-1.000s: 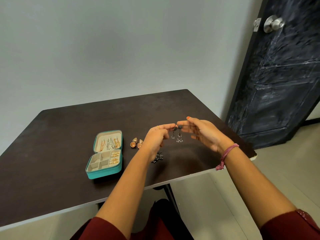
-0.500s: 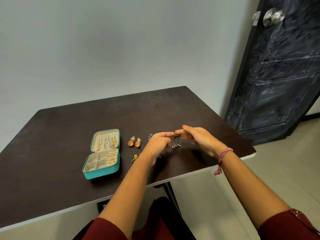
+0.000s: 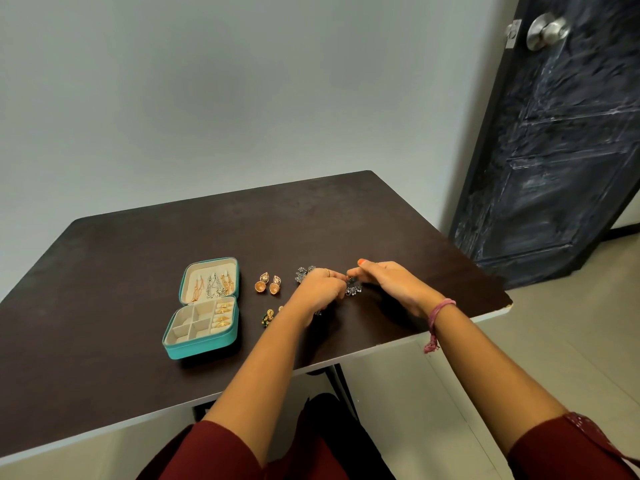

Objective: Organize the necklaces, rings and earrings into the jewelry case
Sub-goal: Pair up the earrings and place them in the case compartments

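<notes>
Item: dark silver earrings [image 3: 353, 289], pinched between left hand [image 3: 322, 289] and right hand [image 3: 388, 282], now lowered to the worktop [image 3: 121, 271] (teal jewelry case [image 3: 202, 323] open, awaiting them).

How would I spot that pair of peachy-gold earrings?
Find the open teal jewelry case on the dark brown table. Just right of its lid lie two peach-gold dome-shaped earrings, side by side; the other loose pieces nearby are dark silver or green.
</notes>
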Available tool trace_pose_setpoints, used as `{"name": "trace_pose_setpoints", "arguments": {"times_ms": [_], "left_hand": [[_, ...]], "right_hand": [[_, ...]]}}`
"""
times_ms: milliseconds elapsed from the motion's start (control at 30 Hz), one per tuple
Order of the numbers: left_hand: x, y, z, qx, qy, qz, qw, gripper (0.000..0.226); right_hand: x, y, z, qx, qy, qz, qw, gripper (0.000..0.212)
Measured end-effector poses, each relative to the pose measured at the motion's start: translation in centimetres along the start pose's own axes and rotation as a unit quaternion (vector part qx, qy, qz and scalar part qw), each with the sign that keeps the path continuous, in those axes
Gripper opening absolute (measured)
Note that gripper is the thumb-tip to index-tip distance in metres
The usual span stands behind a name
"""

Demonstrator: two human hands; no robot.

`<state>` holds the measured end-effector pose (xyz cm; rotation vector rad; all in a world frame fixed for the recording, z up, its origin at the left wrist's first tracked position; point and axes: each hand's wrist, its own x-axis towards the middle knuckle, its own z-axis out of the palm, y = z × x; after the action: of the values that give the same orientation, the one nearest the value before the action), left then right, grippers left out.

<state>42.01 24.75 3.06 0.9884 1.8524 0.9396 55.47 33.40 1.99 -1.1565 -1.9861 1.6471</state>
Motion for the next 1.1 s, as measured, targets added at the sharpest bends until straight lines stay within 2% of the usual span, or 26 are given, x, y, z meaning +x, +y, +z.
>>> {"name": "trace_pose_setpoints", "arguments": {"times_ms": [100,200,333,433,533,767,933,1100], "left_hand": [[-0.1,0.2,-0.1,0.021,-0.016,0.003,1.000,0.036],[-0.2,0.3,-0.4,0.031,-0.025,0.009,0.999,0.029],[-0.4,0.2,-1.2,0.002,0.001,0.012,1.000,0.028],[-0.5,0.3,-2.3,-0.019,0.018,0.008,1.000,0.005],[-0.6,0.2,-4.2,-0.001,0.038,0.024,0.999,0.014],[-2.5,-0.4,-10.0,0.137,0.087,0.076,0.984,0.017],[-3.6,-1.7,-12.1,0.235,0.079,0.057,0.967,0.018],[-4.0,-2.8,-11.9,0.356,0.078,0.022,0.931,0.016]], "right_hand": [[0.1,0.2,0.0,-0.020,0.007,0.003,1.000,0.038],[0.2,0.2,0.0,-0.035,0.006,0.008,0.999,0.041],[0.1,0.0,0.1,-0.034,0.015,-0.002,0.999,0.040],[0.3,-0.1,0.1,-0.033,0.020,-0.013,0.999,0.035],[0.2,-0.6,0.2,-0.032,0.040,-0.038,0.998,0.027],[-0.6,-3.1,1.8,-0.109,0.036,-0.125,0.986,0.020],[-0.7,-4.7,4.3,-0.165,0.006,-0.142,0.976,0.014],[-0.6,-5.8,7.5,-0.270,-0.016,-0.138,0.953,0.012]]}}
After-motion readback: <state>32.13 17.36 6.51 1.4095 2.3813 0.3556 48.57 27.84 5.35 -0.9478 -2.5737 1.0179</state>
